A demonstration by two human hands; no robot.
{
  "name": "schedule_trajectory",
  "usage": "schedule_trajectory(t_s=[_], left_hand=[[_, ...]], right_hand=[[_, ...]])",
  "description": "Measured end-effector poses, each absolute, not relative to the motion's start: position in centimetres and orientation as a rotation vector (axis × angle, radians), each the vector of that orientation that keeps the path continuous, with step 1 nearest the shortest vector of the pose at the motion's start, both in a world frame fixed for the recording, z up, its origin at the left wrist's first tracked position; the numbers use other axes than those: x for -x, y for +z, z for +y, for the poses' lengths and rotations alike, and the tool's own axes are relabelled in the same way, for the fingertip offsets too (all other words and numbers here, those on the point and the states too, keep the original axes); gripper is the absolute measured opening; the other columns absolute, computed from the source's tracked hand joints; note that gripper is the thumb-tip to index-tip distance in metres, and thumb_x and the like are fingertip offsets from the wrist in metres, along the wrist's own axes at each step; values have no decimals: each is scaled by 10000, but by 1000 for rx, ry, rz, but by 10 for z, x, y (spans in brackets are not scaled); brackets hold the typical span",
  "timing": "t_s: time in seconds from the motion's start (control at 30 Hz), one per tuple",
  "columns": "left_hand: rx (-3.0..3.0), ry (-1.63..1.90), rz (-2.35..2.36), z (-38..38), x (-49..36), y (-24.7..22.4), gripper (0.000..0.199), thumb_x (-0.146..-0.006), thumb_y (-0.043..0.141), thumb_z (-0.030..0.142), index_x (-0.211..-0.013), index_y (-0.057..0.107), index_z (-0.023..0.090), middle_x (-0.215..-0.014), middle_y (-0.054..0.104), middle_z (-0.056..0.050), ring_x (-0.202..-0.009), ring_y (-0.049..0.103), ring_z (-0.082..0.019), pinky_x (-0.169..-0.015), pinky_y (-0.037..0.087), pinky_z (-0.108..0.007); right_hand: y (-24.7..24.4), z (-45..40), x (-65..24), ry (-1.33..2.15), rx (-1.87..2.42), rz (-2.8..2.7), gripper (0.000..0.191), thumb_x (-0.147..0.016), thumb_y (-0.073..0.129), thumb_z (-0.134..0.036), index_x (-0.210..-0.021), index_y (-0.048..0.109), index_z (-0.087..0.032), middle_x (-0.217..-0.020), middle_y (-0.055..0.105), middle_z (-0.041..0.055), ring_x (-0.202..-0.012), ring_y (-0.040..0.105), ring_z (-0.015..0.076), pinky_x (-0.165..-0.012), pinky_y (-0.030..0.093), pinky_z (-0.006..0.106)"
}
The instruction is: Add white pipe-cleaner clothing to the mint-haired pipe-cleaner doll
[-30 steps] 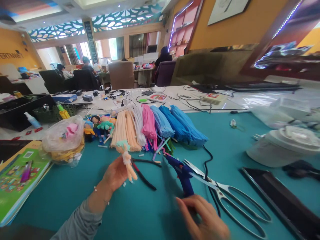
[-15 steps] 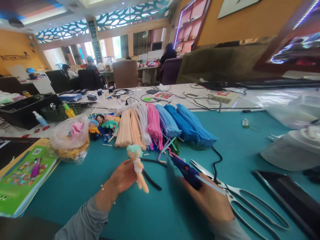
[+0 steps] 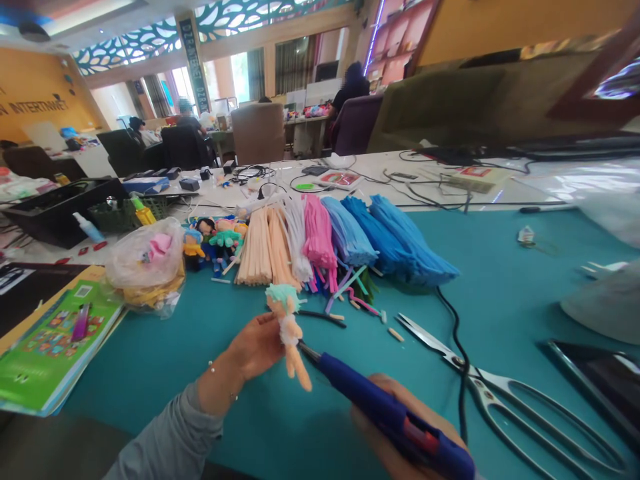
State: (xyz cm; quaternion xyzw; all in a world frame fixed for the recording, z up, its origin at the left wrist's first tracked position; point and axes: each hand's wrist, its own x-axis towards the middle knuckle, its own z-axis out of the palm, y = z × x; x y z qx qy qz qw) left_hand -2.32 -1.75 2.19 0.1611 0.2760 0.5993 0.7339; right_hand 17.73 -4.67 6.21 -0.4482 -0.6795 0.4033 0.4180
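A small peach doll (image 3: 289, 333) with mint-green hair and a white band round its body is held upright, legs tilted down to the right, by my left hand (image 3: 254, 348). My right hand (image 3: 407, 427) is wrapped round a dark blue glue gun (image 3: 380, 407) with a red part on its side. The gun's dark nozzle points left and is at the doll's lower body; whether it touches cannot be told. Behind the doll lie bundles of peach (image 3: 256, 250), pink (image 3: 319, 233) and blue (image 3: 400, 243) fuzzy stems.
Large scissors (image 3: 457, 361) lie open on the teal mat (image 3: 210, 420) at right, crossed by a black cord. A plastic bag (image 3: 145, 263), green book (image 3: 55, 347) and small dolls (image 3: 225, 240) are at left. People sit in the background.
My right hand has brought the glue gun down and left, its nozzle now at the doll. The view has shifted slightly; the doll stays in my left hand.
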Motion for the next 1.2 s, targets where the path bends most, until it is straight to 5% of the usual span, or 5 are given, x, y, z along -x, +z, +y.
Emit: schedule_trajectory(t_s=[1.2], left_hand=[[-365, 1298, 601, -15, 25, 16, 282, -508, 854, 246, -697, 689, 119, -675, 681, -41, -631, 620, -149, -621, 448, -252]], right_hand=[[58, -41, -175, 973, 1173, -1769, 316, -754, 570, -528, -617, 509, -251, -574, 493, -31, -501, 472, 147, -408, 355, 247]])
